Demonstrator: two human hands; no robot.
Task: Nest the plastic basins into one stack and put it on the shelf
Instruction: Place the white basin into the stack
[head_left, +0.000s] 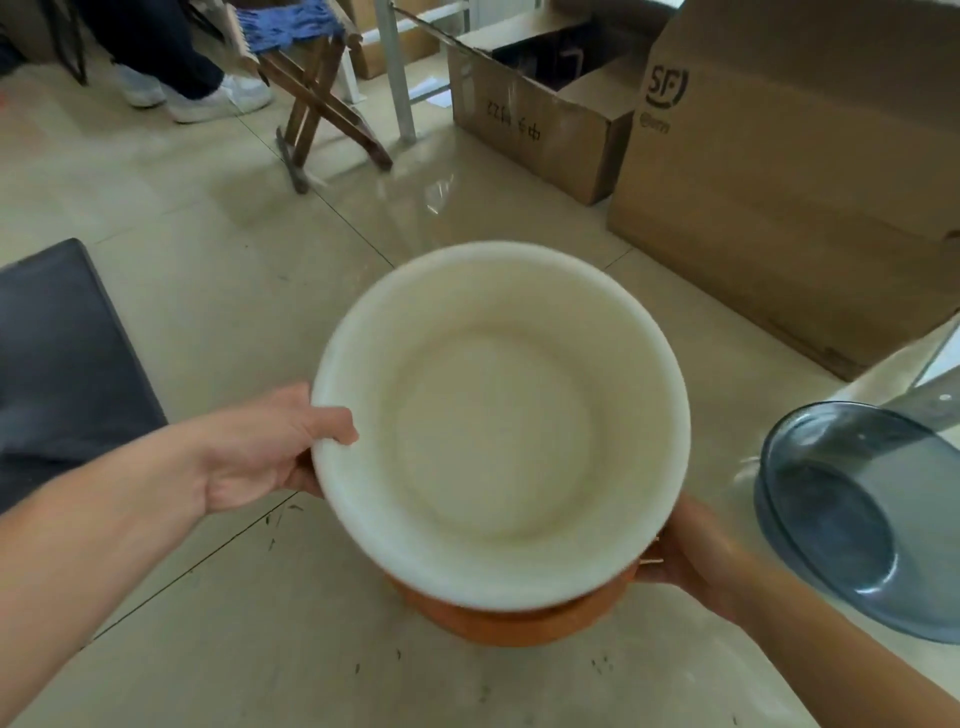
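Basins: an orange basin (511, 621) sits nearest, mouth up, under a white basin (498, 421) nested in it and tipped slightly away. The left hand (260, 449) clamps the white rim; the right hand (685, 551) grips the stack's right edge. A blue basin (852, 514) lies right, mouth up. Cardboard boxes (779, 182) stand beyond on the floor (208, 260).

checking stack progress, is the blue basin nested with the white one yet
No, the blue basin sits apart at the right, while the white basin rests over an orange basin.
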